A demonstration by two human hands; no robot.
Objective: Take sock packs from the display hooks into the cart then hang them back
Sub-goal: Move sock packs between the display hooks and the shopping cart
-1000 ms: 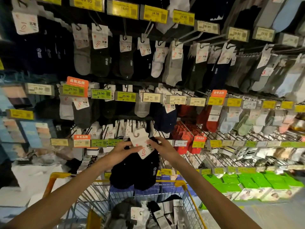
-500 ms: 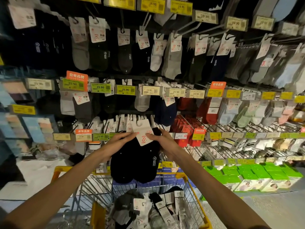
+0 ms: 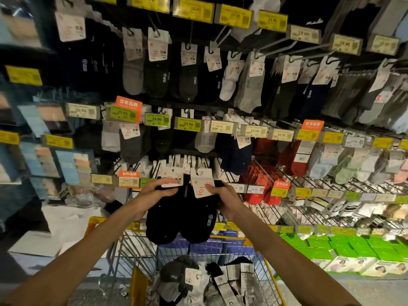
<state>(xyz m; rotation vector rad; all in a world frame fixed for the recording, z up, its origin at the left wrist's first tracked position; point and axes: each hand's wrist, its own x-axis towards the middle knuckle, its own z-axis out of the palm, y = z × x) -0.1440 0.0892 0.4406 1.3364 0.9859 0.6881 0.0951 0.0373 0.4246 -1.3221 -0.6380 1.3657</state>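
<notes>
Across the whole background, display hooks point(image 3: 278, 44) stand in three rows, hung with sock packs: grey socks point(image 3: 132, 74) and white socks point(image 3: 229, 85) on the top row, red socks point(image 3: 260, 186) at lower right. Below centre, one wire cart point(image 3: 132, 248) with a yellow rim stands close against the display. Low at right, just beside the cart, is a stack of green boxes point(image 3: 331, 248). Inside the cart is a loose heap of packs point(image 3: 192, 279), grey, black and white, their paper cards lying at mixed angles. Above the cart's far edge, in front of the lowest hook row, two black sock packs are held side by side and touching: the left black pack point(image 3: 163, 219) and the right black pack point(image 3: 201, 219), both hanging toe-down. The left hand point(image 3: 159, 191) has its fingers curled over the top of the left black pack, grasping it at the card. The right hand point(image 3: 223, 195) grasps the top of the right black pack, thumb pressed on its card. Both forearms are bare and reach in from the lower corners. The right white card point(image 3: 201, 184) stands upright with its hook slot at the level of the row of cards behind it; whether it sits on a hook cannot be told. The left white card point(image 3: 171, 178) is partly covered by fingers. Yellow price tags point(image 3: 234, 16) cap the hook ends on every row, figures mostly blurred. Orange tags point(image 3: 129, 104) sit among them, four in view.
</notes>
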